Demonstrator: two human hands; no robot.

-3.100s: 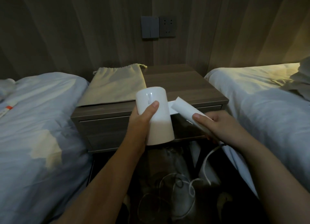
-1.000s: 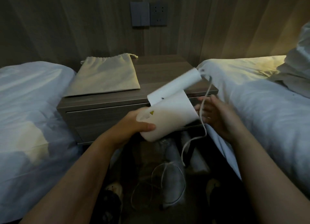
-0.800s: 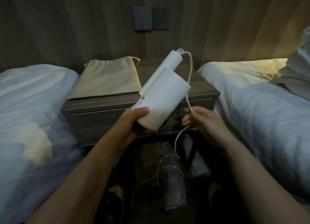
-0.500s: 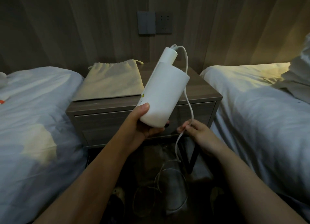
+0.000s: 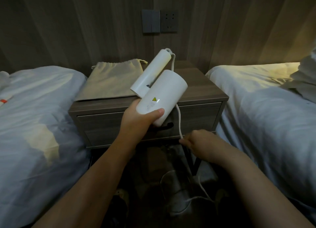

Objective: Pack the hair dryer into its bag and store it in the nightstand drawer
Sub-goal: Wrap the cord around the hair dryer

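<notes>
I see a dim room with a wood-panelled wall [image 5: 85,31] behind a nightstand [image 5: 205,91], my landmark, which stands between two beds: one bed [image 5: 34,125] to its left, another bed [image 5: 273,116] to its right. Its drawer [image 5: 196,118] is closed. On the left part of the nightstand top a beige drawstring bag [image 5: 109,80] lies flat. Above the nightstand's front edge my left hand [image 5: 139,120] is wrapped around the lower end of the white hair dryer [image 5: 162,96], its folded handle pointing up toward the wall. In front of the drawer my right hand [image 5: 200,142] is closed on the white cord [image 5: 178,123], which trails to the floor below the nightstand. On the wall above sit a switch [image 5: 151,23] and socket [image 5: 169,23].
</notes>
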